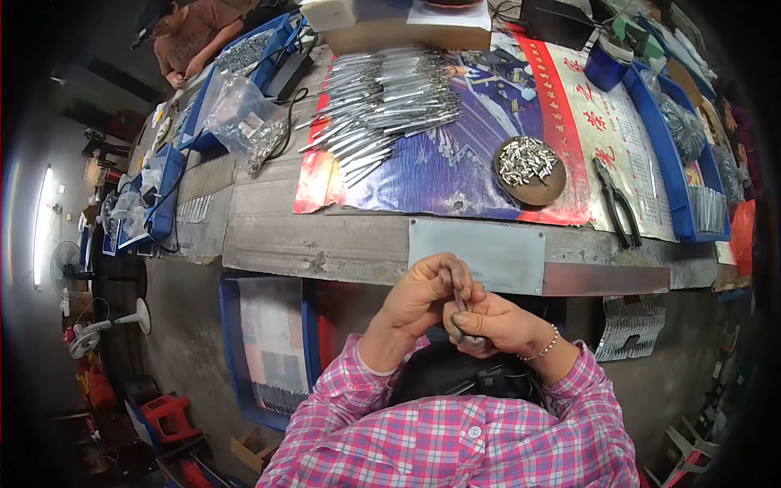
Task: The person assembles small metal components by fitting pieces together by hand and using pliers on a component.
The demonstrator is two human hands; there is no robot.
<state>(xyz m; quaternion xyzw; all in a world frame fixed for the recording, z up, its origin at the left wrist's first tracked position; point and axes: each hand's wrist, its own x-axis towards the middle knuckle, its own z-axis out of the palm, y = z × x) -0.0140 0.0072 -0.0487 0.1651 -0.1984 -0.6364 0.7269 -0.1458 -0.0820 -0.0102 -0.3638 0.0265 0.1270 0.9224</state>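
Note:
My left hand (pixel 423 293) and my right hand (pixel 492 325) are together in front of my chest, just off the table's near edge. Between them runs a slim grey metal rod (pixel 460 298), its upper end pinched in the left fingers. The right thumb and fingers close round its lower part, where a rounded grey end shows below the thumb; the fingers cover the rest. Beyond my hands, a big pile of slim silver metal rods (pixel 382 98) lies on a printed poster sheet. To its right a round brown bowl (pixel 543 193) holds many small silver cylinders (pixel 527 160).
Black-handled pliers (pixel 616 203) lie right of the bowl. Blue bins (pixel 687 183) line the right side; more blue trays (pixel 167 191) and a clear plastic bag (pixel 244 118) stand left. A blue crate (pixel 229 350) sits below the table edge. Another person (pixel 191 41) works at far left.

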